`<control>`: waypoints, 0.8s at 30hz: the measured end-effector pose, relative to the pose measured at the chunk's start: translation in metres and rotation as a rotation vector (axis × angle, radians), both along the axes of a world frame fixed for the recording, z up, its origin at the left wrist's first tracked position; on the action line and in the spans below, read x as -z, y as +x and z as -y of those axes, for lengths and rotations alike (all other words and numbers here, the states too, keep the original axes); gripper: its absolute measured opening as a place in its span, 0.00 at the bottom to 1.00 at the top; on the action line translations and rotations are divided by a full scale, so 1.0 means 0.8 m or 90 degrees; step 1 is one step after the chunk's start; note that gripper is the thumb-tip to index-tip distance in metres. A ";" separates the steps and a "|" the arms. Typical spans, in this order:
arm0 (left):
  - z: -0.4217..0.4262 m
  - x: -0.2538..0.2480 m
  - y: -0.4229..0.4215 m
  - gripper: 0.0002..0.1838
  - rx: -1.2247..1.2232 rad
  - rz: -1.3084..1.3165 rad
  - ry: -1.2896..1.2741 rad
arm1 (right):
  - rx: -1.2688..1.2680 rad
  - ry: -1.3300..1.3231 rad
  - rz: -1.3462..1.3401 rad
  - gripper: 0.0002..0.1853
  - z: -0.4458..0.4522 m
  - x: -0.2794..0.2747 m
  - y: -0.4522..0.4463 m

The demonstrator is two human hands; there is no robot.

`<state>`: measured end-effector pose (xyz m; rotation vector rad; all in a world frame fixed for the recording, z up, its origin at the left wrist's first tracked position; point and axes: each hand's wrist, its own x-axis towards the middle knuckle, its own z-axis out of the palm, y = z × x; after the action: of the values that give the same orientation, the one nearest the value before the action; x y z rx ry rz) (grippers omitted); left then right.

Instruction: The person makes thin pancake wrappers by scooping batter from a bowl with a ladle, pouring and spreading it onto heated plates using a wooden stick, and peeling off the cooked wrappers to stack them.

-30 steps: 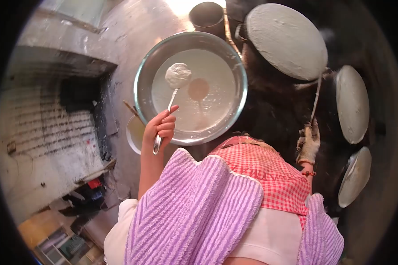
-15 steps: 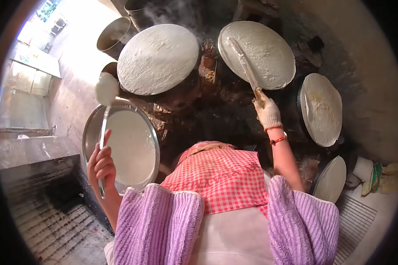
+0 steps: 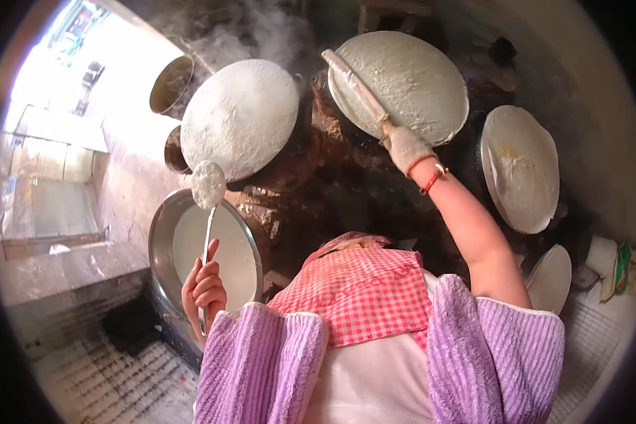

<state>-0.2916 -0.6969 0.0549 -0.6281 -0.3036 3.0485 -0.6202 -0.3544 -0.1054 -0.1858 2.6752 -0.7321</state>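
Observation:
My left hand [image 3: 206,290] is closed around the handle of a ladle [image 3: 208,185] whose bowl is coated in pale batter. The ladle is over the upper rim of a metal basin [image 3: 157,240] of white batter [image 3: 222,247], close to the lower edge of the left batter-covered round griddle [image 3: 242,116]. In a knitted work glove, my right hand [image 3: 407,148] grips a flat wooden spreader [image 3: 358,86]. That spreader slants across the left side of the right batter-covered griddle [image 3: 413,85], its far end reaching past the edge.
On the right are another griddle with a folded pale sheet [image 3: 521,173] and a partly hidden one [image 3: 550,279]. Steam rises behind the left griddle, near a metal bucket [image 3: 171,85]. A ledge [image 3: 78,272] runs along the left wall.
The ladle has moved right and down, from left of the left griddle to its lower edge. My right hand and the spreader have shifted left, toward the right griddle's left edge. The view has shifted slightly.

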 end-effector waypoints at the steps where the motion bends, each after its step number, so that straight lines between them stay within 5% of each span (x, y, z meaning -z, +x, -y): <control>1: 0.008 0.000 -0.004 0.26 0.015 -0.005 -0.015 | -0.020 0.015 -0.039 0.34 -0.004 0.006 0.006; 4: 0.023 -0.009 -0.015 0.26 0.046 -0.018 -0.062 | -0.006 -0.038 -0.019 0.34 -0.020 0.009 0.028; 8: 0.052 -0.008 -0.030 0.26 0.131 -0.054 -0.042 | -0.027 0.040 -0.089 0.19 -0.022 -0.021 0.068; 11: 0.059 -0.011 -0.050 0.26 0.194 0.008 -0.213 | 0.062 0.051 -0.017 0.16 -0.036 0.005 0.109; 12: 0.059 -0.010 -0.064 0.25 0.236 0.016 -0.281 | 0.073 0.051 0.056 0.18 -0.042 -0.043 0.141; 15: 0.054 -0.007 -0.098 0.25 0.333 0.042 -0.492 | 0.166 -0.118 -0.204 0.25 -0.087 0.007 0.237; 16: 0.051 -0.004 -0.114 0.26 0.387 0.002 -0.496 | 0.216 -0.207 -0.296 0.28 -0.104 0.037 0.263; 20: 0.011 0.011 -0.177 0.27 0.547 -0.174 -0.397 | 0.729 -0.338 0.020 0.23 -0.149 -0.073 0.350; 24: -0.077 -0.032 -0.207 0.32 0.550 -0.318 -0.147 | 0.876 -0.384 -0.055 0.23 -0.229 -0.071 0.361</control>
<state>-0.4572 -0.6352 0.0803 0.0431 0.2710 2.2797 -0.3315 -0.1712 -0.0485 1.6097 2.2225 -1.8558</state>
